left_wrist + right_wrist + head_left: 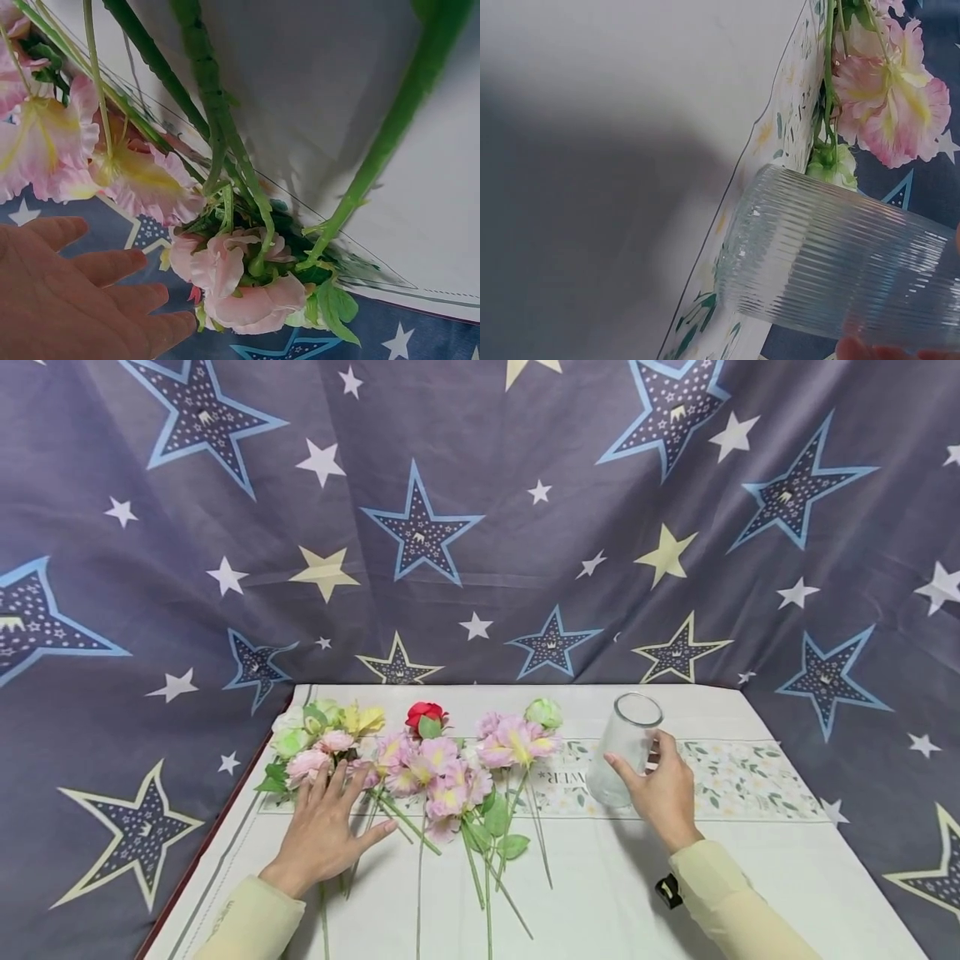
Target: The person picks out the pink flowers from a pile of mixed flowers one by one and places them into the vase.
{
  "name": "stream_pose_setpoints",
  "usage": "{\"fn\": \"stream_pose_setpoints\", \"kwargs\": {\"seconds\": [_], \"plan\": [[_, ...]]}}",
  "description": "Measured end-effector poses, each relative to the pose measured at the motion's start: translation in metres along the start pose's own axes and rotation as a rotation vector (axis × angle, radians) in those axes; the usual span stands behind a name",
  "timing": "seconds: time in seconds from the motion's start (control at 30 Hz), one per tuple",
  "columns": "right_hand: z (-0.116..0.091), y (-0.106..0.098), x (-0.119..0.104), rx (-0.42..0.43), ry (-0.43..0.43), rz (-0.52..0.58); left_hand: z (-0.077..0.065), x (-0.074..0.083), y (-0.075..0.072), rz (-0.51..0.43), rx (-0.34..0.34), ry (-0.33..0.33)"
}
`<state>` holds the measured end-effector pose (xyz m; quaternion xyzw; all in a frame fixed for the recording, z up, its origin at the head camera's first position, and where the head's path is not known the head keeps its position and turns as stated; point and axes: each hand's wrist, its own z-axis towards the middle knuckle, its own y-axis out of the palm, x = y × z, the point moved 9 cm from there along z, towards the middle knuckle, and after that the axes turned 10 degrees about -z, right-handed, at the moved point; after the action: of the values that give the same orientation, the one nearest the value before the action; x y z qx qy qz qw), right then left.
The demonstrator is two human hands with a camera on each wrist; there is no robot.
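In the head view, my left hand [324, 831] is spread palm down over the stems, its fingertips by the pale pink flowers [307, 766]. The left wrist view shows its straight fingers beside the pink blooms [251, 300], holding nothing. My right hand [666, 793] grips a clear glass vase [617, 752], thumb on the near side and fingers behind. The ribbed wall of the vase [817, 255] shows in the right wrist view, its base at the table. No stems are inside it. Between the hands lie pink-and-yellow flowers [450, 777] and a red rose [426, 716].
A white tablecloth [600, 893] with a floral printed band [757, 781] covers the table. Green flowers [289, 742] and a yellow flower [365, 719] lie at the left back. A star-patterned curtain [480, 602] hangs behind. Near the right sleeve is a small black object [668, 891].
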<state>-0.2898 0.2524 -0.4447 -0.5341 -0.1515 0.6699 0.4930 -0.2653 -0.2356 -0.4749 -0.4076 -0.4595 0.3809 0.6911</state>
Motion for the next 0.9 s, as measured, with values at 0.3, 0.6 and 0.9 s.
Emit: {"fn": "stream_pose_setpoints", "kwargs": {"seconds": [0.3, 0.6, 0.9], "plan": [[-0.003, 0.001, -0.001, -0.025, -0.012, -0.038, -0.001, -0.002, 0.002, -0.001, -0.001, -0.006], [-0.007, -0.006, -0.007, -0.044, -0.078, -0.145, -0.003, -0.002, 0.001, 0.012, 0.003, -0.003], [-0.017, -0.019, 0.002, -0.095, -0.100, -0.245, -0.003, -0.001, -0.001, 0.005, 0.013, 0.001]]}}
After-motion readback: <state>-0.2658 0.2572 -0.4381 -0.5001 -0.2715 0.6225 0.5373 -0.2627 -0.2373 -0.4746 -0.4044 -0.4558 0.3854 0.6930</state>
